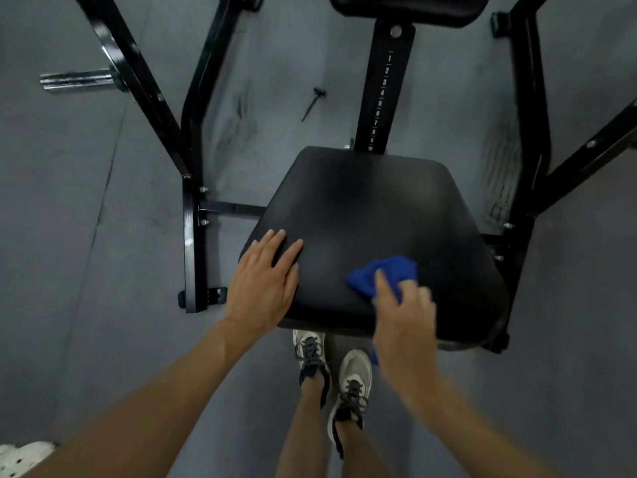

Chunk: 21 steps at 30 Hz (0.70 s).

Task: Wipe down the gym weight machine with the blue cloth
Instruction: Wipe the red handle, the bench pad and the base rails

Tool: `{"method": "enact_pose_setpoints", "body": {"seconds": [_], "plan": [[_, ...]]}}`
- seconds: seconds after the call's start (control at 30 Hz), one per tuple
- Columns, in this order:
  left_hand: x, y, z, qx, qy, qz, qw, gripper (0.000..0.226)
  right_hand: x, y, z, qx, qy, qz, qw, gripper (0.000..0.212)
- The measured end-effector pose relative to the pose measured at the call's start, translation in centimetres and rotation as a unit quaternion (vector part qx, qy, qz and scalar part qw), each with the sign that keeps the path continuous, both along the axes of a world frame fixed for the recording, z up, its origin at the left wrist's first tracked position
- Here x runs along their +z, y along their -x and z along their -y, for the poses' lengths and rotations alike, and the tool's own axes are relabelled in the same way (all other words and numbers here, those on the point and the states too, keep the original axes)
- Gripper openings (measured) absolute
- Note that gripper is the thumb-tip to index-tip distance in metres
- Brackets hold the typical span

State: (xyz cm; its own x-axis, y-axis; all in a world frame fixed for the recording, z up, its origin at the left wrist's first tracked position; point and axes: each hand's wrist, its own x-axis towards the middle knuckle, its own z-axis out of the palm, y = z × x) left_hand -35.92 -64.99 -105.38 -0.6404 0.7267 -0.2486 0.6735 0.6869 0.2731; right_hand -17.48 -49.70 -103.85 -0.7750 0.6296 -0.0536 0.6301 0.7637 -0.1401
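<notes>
The weight machine's black padded seat (372, 215) fills the middle of the view, with a numbered adjustment post (382, 94) rising behind it to a black back pad (410, 6). My left hand (263, 281) lies flat on the seat's near left corner, fingers straight. My right hand (405, 319) grips a bunched blue cloth (382, 274) against the seat's near right part. A bit of blue cloth also shows below the seat's front edge, under my wrist.
Black steel frame bars (191, 236) stand left of the seat, and more bars (527, 108) stand right of it. A chrome weight peg (77, 81) sticks out at upper left. A small pin (313, 103) lies on the grey floor. My feet stand just before the seat.
</notes>
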Motion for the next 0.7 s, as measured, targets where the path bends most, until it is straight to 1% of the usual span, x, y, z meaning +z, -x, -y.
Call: {"method": "enact_pose_setpoints", "body": {"seconds": [0.07,0.13,0.17,0.2,0.27,0.3,0.33,0.37,0.4,0.47,0.53,0.57,0.6,0.63,0.7], "plan": [[-0.1,-0.4,0.3,0.022,-0.011,0.004,1.000,0.054,-0.5,2.0,2.1,0.090,0.027,-0.032,0.995,0.055],[-0.2,-0.6,0.4,0.034,-0.021,0.005,0.999,0.054,-1.8,5.7,0.8,0.159,0.033,-0.051,0.985,0.046],[-0.4,-0.6,0.3,0.036,-0.024,0.005,0.999,0.053,-2.5,7.5,-0.7,0.171,0.026,-0.047,0.984,0.042],[-0.5,-0.6,0.4,0.039,-0.025,0.005,0.999,0.053,-3.1,8.7,-2.7,0.152,0.016,-0.032,0.988,0.040],[-0.5,-0.5,0.7,0.041,-0.025,0.007,0.999,0.053,-3.5,9.2,-5.8,0.021,0.023,-0.013,0.999,0.037],[-0.4,-0.4,1.0,0.042,-0.024,0.008,0.999,0.054,-3.4,8.5,-6.1,-0.048,0.033,-0.017,0.998,0.036],[-0.2,-0.3,1.5,0.046,-0.024,0.007,0.999,0.055,-2.8,7.6,-5.6,-0.084,0.037,-0.026,0.995,0.036],[-0.1,-0.2,2.0,0.052,-0.026,0.008,0.998,0.055,-2.1,6.5,-4.2,-0.080,0.034,-0.035,0.996,0.036],[0.0,-0.2,2.6,0.059,-0.029,0.012,0.998,0.056,-1.4,5.1,-2.1,-0.053,0.035,-0.044,0.997,0.037],[0.2,-0.5,3.8,0.068,-0.042,0.024,0.996,0.056,-0.2,3.4,2.7,0.053,0.045,-0.069,0.995,0.042],[0.4,-0.9,4.7,0.077,-0.065,0.050,0.994,0.057,-0.1,4.7,5.8,0.179,0.070,-0.085,0.978,0.044],[0.5,-1.0,5.0,0.086,-0.079,0.068,0.991,0.058,-0.6,6.6,6.1,0.223,0.069,-0.083,0.969,0.041],[0.6,-1.1,5.3,0.100,-0.093,0.085,0.987,0.057,-1.2,8.8,5.8,0.238,0.063,-0.076,0.966,0.040],[0.7,-1.2,5.6,0.115,-0.107,0.093,0.983,0.054,-1.8,11.1,5.1,0.228,0.051,-0.067,0.970,0.039],[0.9,-1.7,6.1,0.135,-0.122,0.096,0.979,0.048,-2.9,13.5,2.3,0.155,0.045,-0.044,0.986,0.035]]}}
